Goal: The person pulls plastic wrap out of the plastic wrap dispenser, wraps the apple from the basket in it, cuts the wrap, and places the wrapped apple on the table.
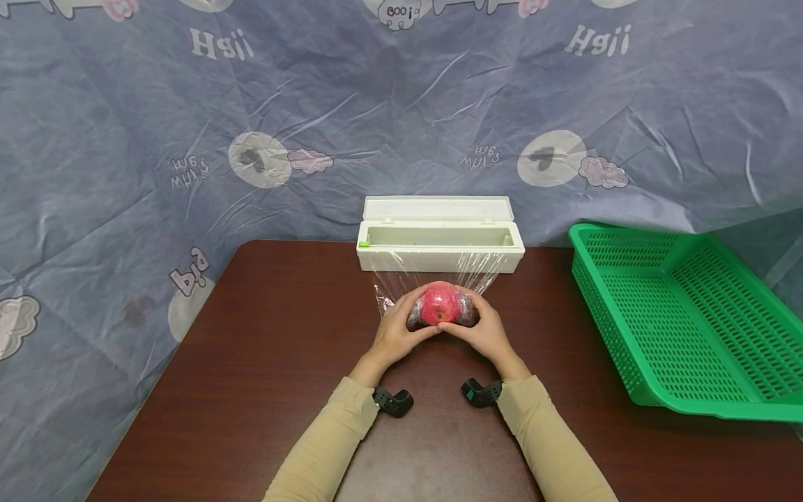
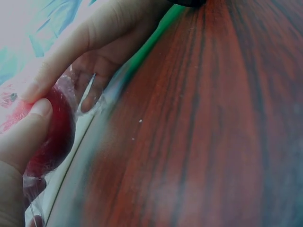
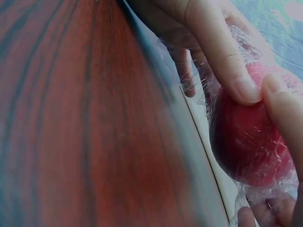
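A red apple [image 1: 440, 304] is held between both hands above the table, in front of a white cling film dispenser. My left hand [image 1: 395, 331] grips its left side and my right hand [image 1: 491, 331] grips its right. The thumbs almost meet on the near face. Clear cling film [image 1: 482, 268] stretches from the dispenser [image 1: 439, 262] to the apple, bunching at its sides. Both wrist views show wrinkled film over the apple [image 2: 60, 130] [image 3: 246, 142]. Some fingers are hidden behind the fruit and film.
The dispenser's lid [image 1: 439, 208] stands raised at the table's back edge. A green plastic basket [image 1: 652, 376] sits at the right. Behind the dark brown table [image 1: 263, 362] hangs a printed grey-blue cloth [image 1: 389, 125]. Black bands are on both wrists.
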The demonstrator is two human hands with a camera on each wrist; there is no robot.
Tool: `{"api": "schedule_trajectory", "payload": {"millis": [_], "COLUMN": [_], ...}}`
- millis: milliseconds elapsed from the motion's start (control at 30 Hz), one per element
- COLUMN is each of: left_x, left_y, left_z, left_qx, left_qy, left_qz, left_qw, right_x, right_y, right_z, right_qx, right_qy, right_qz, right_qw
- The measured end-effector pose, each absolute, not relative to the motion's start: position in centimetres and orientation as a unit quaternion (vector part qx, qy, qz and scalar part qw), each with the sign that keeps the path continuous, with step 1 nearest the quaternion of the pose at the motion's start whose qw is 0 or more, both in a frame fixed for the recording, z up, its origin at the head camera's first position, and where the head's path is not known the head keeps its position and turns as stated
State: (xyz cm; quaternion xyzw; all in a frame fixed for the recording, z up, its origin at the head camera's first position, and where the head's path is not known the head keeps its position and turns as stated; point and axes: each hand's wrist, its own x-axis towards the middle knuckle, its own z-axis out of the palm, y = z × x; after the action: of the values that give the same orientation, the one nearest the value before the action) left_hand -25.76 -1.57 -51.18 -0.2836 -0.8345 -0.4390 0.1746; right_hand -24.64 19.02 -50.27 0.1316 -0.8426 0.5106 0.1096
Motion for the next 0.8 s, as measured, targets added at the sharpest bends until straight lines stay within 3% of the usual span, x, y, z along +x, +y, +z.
{"api": "schedule_trajectory", "payload": {"millis": [200,800], "left_x": [-25.72,-25.40], "left_y": [-1.63,-1.75], "left_z": [-51.03,-51.15], "left_qx": [-0.272,-0.265], "left_qy": [-0.847,-0.865], "left_qz": [-0.425,-0.400], "left_qw": [0.167,0.144], "right_x": [-24.79,-24.92], "right_y": [19.05,19.15], "right_z": [-50.42,-50.67], "right_qx": [0.155,0.169], "right_qy": [-0.832,-0.824], "right_qz": [0.517,0.527], "right_qw": [0.129,0.119]}}
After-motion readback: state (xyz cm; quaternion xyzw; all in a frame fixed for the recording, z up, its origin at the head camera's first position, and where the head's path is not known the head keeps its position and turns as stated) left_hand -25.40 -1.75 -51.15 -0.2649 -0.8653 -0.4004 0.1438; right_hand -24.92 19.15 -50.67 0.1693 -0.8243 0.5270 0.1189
